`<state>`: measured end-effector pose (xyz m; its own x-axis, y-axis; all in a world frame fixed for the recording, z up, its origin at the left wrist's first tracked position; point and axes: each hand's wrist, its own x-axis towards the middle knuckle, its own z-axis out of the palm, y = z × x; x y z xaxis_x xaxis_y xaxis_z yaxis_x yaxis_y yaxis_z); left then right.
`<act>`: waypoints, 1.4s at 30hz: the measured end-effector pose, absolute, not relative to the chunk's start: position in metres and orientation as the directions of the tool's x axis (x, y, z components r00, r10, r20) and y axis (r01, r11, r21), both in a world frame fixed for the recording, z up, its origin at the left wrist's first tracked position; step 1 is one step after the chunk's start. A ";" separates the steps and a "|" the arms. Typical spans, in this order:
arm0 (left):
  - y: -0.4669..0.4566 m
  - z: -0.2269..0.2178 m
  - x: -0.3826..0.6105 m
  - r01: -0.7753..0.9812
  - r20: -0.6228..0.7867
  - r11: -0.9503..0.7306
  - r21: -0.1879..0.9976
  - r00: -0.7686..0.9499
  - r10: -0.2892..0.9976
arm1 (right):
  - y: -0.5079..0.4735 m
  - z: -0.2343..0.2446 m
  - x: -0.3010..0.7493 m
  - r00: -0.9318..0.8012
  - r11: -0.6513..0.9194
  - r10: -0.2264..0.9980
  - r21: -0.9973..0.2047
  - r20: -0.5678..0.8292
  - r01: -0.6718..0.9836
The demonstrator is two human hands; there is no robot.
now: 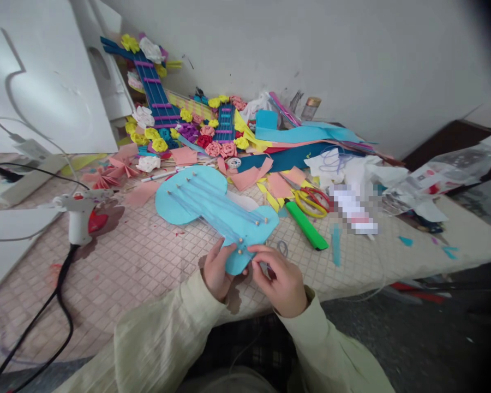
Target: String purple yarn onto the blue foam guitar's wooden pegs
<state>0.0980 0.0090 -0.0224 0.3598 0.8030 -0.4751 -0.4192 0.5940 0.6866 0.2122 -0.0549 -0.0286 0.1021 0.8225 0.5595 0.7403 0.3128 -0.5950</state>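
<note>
A light-blue bone-shaped cutout (pixel 253 232) with rounded lobes lies aslant before me, its near end held up at the table's front edge. Small wooden pegs (pixel 240 240) stick out at both of its ends, and thin bluish strings (pixel 213 196) run lengthwise between them. My left hand (pixel 217 267) grips the near lobe's left edge, thumb on top. From the right, my right hand (pixel 281 278) has thumb and index finger pinched at the lobe's edge, close to the pegs; what lies between the fingertips is too small to tell. Beside it is a loop of thread (pixel 282 249).
A white glue gun (pixel 80 218) stands at left with its black cord. To the right lie a green utility knife (pixel 306 225), yellow-handled scissors (pixel 311 202) and red-handled scissors (pixel 321 197). Paper flowers (pixel 159 144) and a dark-blue paper guitar (pixel 153 90) crowd the wall. A plastic bag (pixel 429 174) sits far right.
</note>
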 end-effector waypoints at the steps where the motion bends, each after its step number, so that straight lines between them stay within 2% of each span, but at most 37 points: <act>1: 0.009 -0.023 0.098 -0.422 -0.475 0.593 0.686 0.359 0.804 | -0.055 -0.028 0.212 0.103 0.310 0.822 -0.592 0.560 0.744; 18: 0.008 -0.026 0.098 -0.419 -0.432 0.568 0.709 0.379 0.819 | -0.057 -0.026 0.211 0.101 0.383 0.749 -0.552 0.655 0.741; 31: 0.007 -0.027 0.095 -0.402 -0.356 0.534 0.744 0.438 0.825 | -0.056 -0.019 0.221 0.013 0.444 0.739 -0.501 0.674 0.743; 35: 0.008 -0.029 0.095 -0.402 -0.388 0.558 0.726 0.431 0.815 | -0.055 -0.017 0.221 0.002 0.464 0.722 -0.487 0.692 0.740; 42: 0.011 -0.021 0.089 -0.434 -0.430 0.645 0.629 0.497 0.754 | -0.054 -0.018 0.219 0.042 0.456 0.685 -0.473 0.727 0.754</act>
<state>0.0894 0.0113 -0.0205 0.4965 0.7540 -0.4301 -0.4344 0.6448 0.6289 0.2190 -0.0538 -0.0184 0.0423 0.6852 0.7271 0.7540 0.4556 -0.4732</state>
